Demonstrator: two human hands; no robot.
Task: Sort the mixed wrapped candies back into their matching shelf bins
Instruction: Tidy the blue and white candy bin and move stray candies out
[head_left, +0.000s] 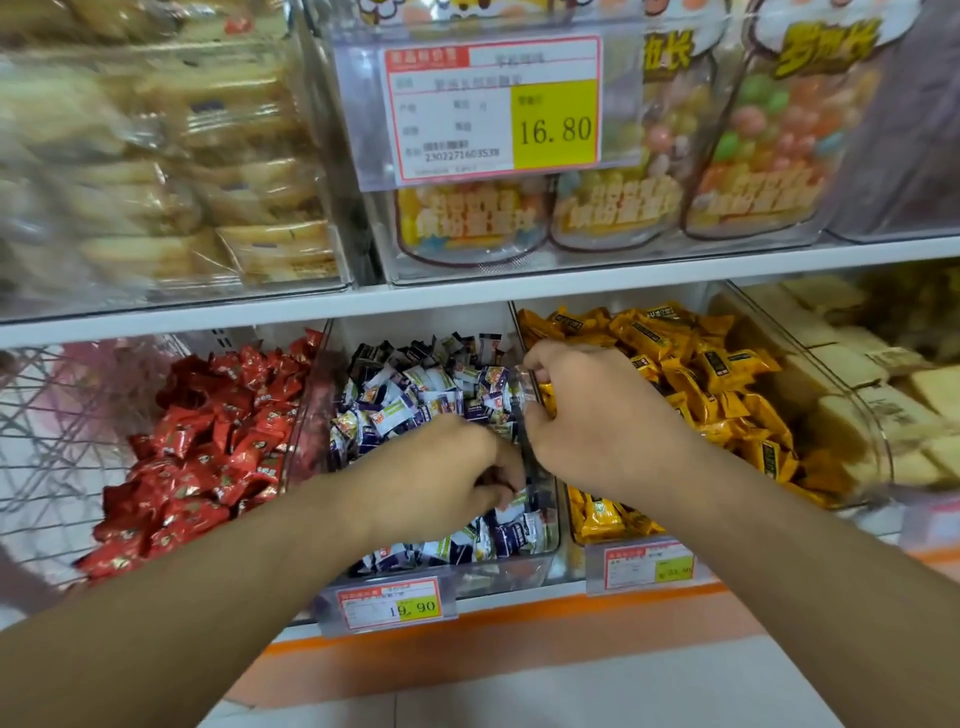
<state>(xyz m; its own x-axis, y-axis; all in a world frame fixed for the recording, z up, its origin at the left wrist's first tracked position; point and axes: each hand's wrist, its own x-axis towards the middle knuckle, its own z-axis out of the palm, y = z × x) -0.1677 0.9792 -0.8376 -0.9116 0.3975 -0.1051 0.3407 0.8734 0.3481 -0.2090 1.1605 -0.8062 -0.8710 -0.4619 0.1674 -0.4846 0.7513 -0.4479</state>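
Curled fingers of the left hand (447, 467) pinch a purple-white candy (519, 498) lying crosswise at centre frame; right hand (587, 415) grips the clear bin divider (527, 379) beside yellow candies (691, 364); red candies (208, 441) lie left.

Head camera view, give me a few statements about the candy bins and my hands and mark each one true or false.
1. The left hand is down in the middle bin of purple and white candies. True.
2. The red candies fill the bin right of the middle one. False: they lie to its left; the yellow candies are on the right.
3. The right hand is at the clear divider wall between the middle and yellow bins. True.
4. The price tag below the middle bin reads 16.80. False: it reads 19.90; the upper shelf tag reads 16.80.
5. Both hands are resting on the floor. False: both are at the bins.
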